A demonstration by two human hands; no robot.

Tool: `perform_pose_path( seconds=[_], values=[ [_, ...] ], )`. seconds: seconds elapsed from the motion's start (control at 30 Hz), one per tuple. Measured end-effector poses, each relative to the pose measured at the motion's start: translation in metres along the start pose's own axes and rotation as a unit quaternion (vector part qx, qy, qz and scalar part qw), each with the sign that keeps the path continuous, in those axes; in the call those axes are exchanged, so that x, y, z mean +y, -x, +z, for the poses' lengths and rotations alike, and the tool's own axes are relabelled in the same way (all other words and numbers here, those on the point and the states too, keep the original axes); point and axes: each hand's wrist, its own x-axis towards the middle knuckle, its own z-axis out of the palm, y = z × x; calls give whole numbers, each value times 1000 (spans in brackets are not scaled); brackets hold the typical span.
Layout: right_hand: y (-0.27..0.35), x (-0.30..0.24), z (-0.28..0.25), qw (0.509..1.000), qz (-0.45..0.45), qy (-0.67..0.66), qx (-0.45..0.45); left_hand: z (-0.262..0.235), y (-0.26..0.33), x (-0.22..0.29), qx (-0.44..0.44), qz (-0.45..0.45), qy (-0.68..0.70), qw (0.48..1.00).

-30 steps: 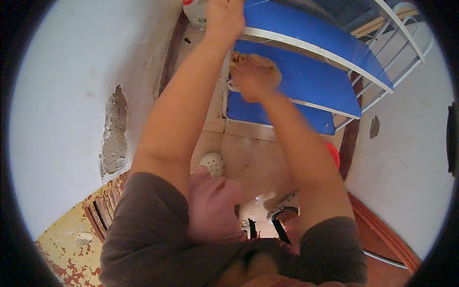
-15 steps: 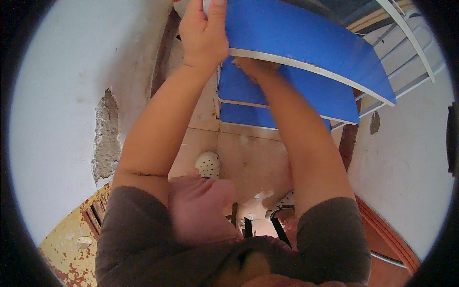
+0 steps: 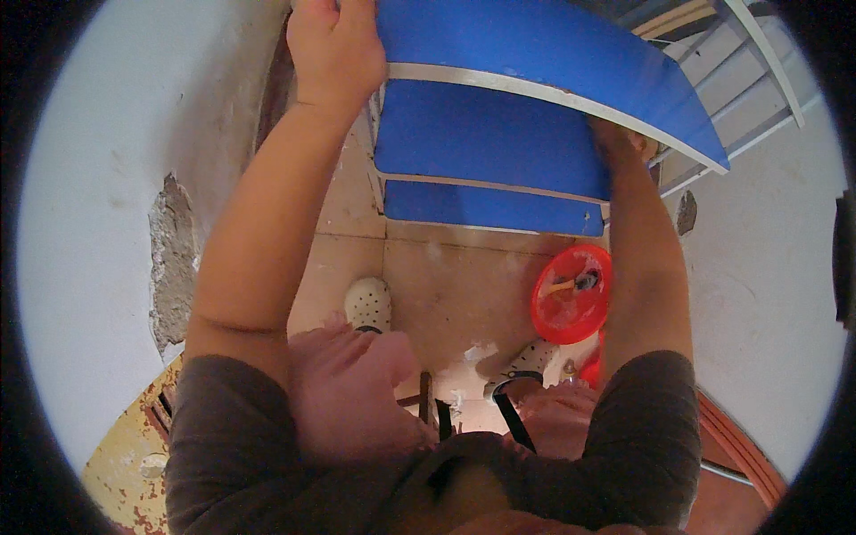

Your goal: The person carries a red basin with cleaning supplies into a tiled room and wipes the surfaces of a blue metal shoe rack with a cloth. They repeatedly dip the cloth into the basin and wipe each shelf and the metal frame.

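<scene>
A rack with several blue shelves (image 3: pixel 499 36) with pale front edges stands before me. My left hand (image 3: pixel 339 49) is closed at the left end of the top shelf, gripping the rack there; its fingertips run out of the picture at the top. Under the top shelf, at the right end of the middle blue shelf (image 3: pixel 490 134), is my right hand (image 3: pixel 627 138). Shadow and the shelf edge cover much of it, so I cannot tell whether it holds anything.
On the floor at the right is a red basin (image 3: pixel 571 308), with a tool with a light handle in it. White metal bars (image 3: pixel 758 53) form the rack's right side. Walls with chipped plaster (image 3: pixel 174 267) flank me. My feet in light perforated clogs (image 3: pixel 368 305) are below.
My right hand has moved right beneath the top shelf, from its left part to its right end. The red basin has come into sight. My left hand and the rack sit farther left in view.
</scene>
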Motion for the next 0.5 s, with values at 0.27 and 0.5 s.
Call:
perform_pose_path(
  seconds=[0.27,0.5],
  values=[
    [154,-154,-62,842,-435,-227,-227,-8,0,-2,-6,25,192,981],
    [207,-107,-98,528,-280,-680,-425,-7,0,-13,-8,27,252,967]
  ],
)
